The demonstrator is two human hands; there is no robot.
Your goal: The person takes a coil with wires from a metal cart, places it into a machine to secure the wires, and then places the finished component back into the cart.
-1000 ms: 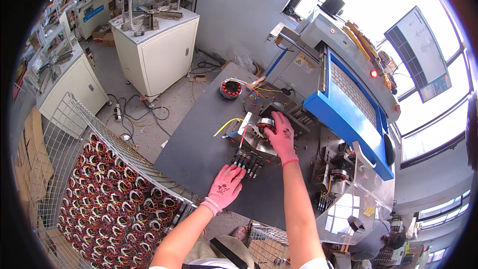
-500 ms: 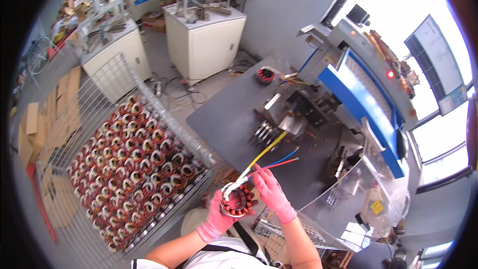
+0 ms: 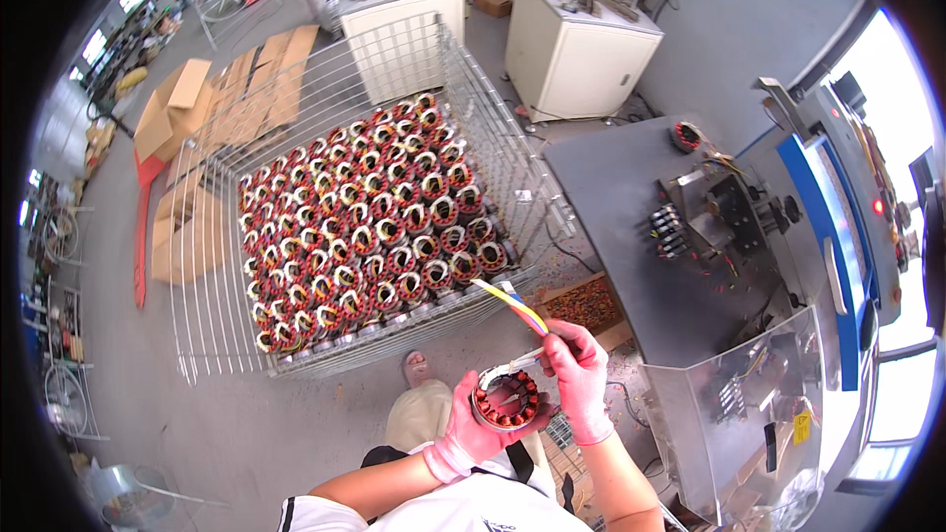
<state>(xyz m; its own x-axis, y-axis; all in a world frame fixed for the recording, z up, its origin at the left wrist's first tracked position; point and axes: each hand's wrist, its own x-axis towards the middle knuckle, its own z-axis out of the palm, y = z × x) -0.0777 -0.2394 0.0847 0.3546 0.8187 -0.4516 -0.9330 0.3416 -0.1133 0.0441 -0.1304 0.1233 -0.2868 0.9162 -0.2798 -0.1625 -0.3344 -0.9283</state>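
Observation:
My left hand (image 3: 467, 433) is closed around a motor stator (image 3: 511, 420), a metal ring with copper-red windings and white lacing along its rim. It is held in front of my body with the open bore turned up. The fingers of my right hand (image 3: 579, 374) pinch the stator's lead wires (image 3: 519, 309) just above the ring. Yellow, blue and red wire ends stick out past those fingers to the upper left, and a white sleeve runs back to the stator. Some of the left fingers are hidden beneath the ring.
Ahead and left stands a wire-mesh cage (image 3: 490, 103) packed with rows of stators (image 3: 367, 236). To the right are a dark worktable (image 3: 616, 197) with a fixture (image 3: 714, 227), another stator (image 3: 685, 136) and a clear guard (image 3: 690, 404). Cardboard (image 3: 266, 79) lies left; pale cabinets (image 3: 581, 59) stand behind.
My view has swung left toward the cage. My right hand now gathers the wires into a bundle; before, the yellow wire stood apart from the blue and red ones.

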